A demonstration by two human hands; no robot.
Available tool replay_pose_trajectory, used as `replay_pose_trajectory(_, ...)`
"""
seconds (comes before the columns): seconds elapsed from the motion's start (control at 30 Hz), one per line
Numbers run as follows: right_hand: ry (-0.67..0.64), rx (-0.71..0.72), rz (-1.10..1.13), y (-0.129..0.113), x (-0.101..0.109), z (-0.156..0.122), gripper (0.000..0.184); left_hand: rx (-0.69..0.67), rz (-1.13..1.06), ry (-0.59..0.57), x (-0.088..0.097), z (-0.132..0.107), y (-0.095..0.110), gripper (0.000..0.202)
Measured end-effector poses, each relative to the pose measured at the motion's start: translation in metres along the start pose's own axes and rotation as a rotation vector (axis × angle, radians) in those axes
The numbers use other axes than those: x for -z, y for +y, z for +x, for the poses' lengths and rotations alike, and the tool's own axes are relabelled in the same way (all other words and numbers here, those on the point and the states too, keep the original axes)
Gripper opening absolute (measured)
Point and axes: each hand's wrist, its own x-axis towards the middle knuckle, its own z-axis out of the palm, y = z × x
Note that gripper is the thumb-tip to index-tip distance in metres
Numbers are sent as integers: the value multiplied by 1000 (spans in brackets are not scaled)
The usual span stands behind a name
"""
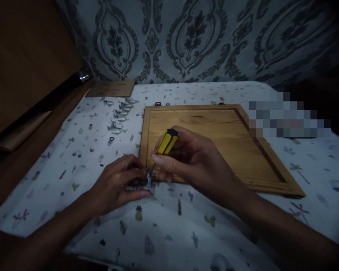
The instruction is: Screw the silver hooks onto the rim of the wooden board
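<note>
My right hand (194,158) is closed around the yellow and black handle of a screwdriver (167,143), held tilted. The thin shaft runs down to a small shiny metal hinge-like fitting (149,181). That fitting sits at the near left corner of a framed wooden panel (197,146), which lies flat on the cloth. Around the fitting, the fingers and thumb of my left hand (118,184) grip from the left. How the screwdriver tip meets the metal is too small and dark to make out.
Several metal fittings (120,116) lie in a row left of the panel, with a small dark piece (110,141) nearer me. A cardboard sheet (111,89) rests at the back left. Patterned white cloth (175,218) covers the surface; patterned fabric (158,41) rises behind.
</note>
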Motion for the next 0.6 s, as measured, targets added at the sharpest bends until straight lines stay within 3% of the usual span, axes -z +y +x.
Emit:
replay_pose_trajectory(0.2, -53, 41, 17, 2, 6, 0, 16, 10, 12, -21, 1, 1, 2, 34)
replay_pose_trajectory(0.43, 36, 10, 16, -1, 0, 0, 28, 3, 11, -2, 1, 1, 1, 34)
replay_pose_trajectory(0.6, 128, 107, -66, -1, 1, -1, 24, 0, 6, -10, 1, 1, 2, 32)
